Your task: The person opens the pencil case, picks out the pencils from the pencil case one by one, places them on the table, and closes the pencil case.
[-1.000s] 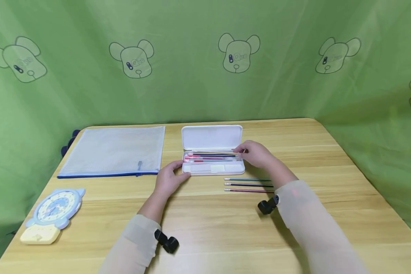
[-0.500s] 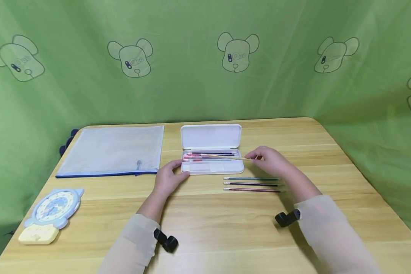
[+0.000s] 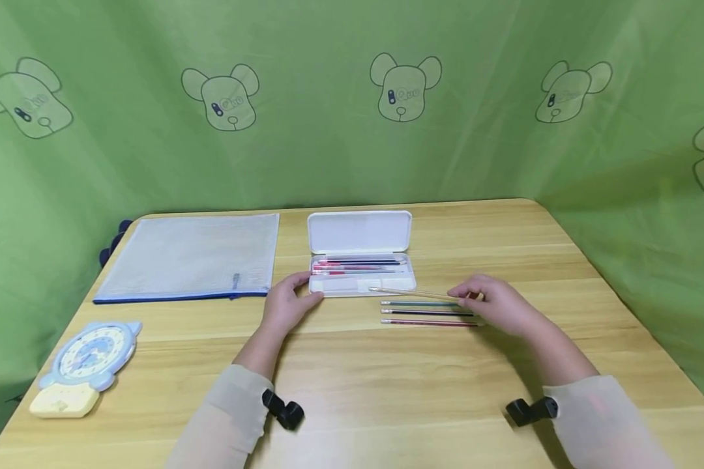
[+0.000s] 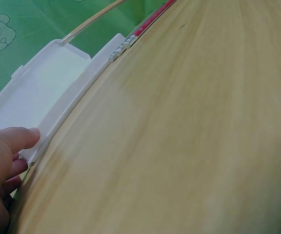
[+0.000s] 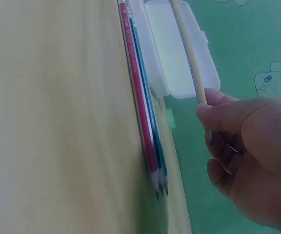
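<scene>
At the far middle of a wooden table (image 3: 387, 391), a white case (image 3: 360, 232) sits with its lid raised. Watching remotely, I see several slim pens or pencils (image 3: 359, 264) in its back compartment; I cannot count them exactly.

The right hand (image 3: 495, 303) pinches a tan pencil (image 3: 413, 292) between thumb and fingertips, close to its tip. The pencil is in the air, tilted slightly, its eraser end pointing left across the near edge of the case. The left hand (image 3: 287, 303) is partly closed round the near left corner of the case, thumb in front and fingers at the end.

Here is what has changed: a second ago the right hand was at the right end of the case, with the pencil lying along the back compartment. Now hand and pencil have come down and to the right, just beyond the row of a green pencil (image 3: 416, 303), a black pencil (image 3: 425, 312) and a red pencil (image 3: 428, 322). The left hand has stayed put. I judge that the tan pencil is lifted free of its compartment but not yet set down, so the row counts three.

To the left lie a pouch (image 3: 190, 254) and a clock (image 3: 90, 355).
</scene>
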`<state>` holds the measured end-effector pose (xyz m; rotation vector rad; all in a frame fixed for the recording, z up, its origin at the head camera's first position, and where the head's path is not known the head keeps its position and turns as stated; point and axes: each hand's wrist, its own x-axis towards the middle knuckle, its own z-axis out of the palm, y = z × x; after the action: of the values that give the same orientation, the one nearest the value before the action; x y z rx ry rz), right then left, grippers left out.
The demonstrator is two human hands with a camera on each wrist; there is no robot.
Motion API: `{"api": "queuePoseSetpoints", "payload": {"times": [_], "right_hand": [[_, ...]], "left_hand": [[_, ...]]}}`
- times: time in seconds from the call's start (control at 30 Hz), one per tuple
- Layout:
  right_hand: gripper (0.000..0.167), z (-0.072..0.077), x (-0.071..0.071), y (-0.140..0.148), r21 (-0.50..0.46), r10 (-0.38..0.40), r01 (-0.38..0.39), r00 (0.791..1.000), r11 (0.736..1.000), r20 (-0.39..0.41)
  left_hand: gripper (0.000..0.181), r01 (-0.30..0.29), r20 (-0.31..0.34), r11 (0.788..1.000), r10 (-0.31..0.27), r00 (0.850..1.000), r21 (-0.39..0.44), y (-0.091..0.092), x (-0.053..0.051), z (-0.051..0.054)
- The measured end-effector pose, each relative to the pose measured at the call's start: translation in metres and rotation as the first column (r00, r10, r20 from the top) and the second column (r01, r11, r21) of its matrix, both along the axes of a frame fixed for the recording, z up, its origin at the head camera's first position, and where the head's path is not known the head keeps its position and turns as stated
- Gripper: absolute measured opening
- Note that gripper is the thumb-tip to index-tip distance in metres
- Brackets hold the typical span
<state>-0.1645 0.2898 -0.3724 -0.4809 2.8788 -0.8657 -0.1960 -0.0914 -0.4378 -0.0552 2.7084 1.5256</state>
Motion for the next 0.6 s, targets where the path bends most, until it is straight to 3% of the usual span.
{"api": "queuePoseSetpoints", "payload": {"times": [0.27,0.6], "right_hand": [[0.020,-0.010,0.021,0.013,0.024,-0.013,0.013,1.000,1.000,0.009],[0.019,-0.017,0.033,0.015,0.039,-0.007,0.006,1.000,0.999,0.011]], "left_hand": [[0.055,-0.001,-0.011,1.000,0.001,1.000,-0.005,0.000,0.000,-0.001],[0.054,-0.001,-0.022,1.000,0.001,1.000,0.004,-0.001,0.000,0.000]]}}
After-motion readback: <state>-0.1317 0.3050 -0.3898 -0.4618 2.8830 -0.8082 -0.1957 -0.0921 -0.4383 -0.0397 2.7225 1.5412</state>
